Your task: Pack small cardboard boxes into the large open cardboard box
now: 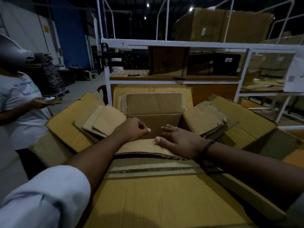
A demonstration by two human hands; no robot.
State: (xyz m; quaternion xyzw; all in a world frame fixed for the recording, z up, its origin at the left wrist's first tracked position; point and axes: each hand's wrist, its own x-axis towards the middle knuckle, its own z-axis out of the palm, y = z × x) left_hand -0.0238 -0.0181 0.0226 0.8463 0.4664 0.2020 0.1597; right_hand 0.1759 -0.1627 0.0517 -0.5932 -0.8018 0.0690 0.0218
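Fingers (169,129) of our right hand (179,140) lie straight on the near flap (143,147) of the small cardboard box (154,120). Our left hand (131,129) curls its fingers at the box's near-left corner, and we cannot tell if they grip anything. This box sits open amid the spread flaps of the large cardboard box (164,203).

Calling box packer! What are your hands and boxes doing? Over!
Right hand flat on near flap of small brown cardboard box. Left hand curled at its rim, grip unclear. Nothing in the way.

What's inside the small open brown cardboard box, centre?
In the small open brown cardboard box, only bare inner walls show, nothing seen inside. Its floor is hidden by the near flap, left hand and right hand.
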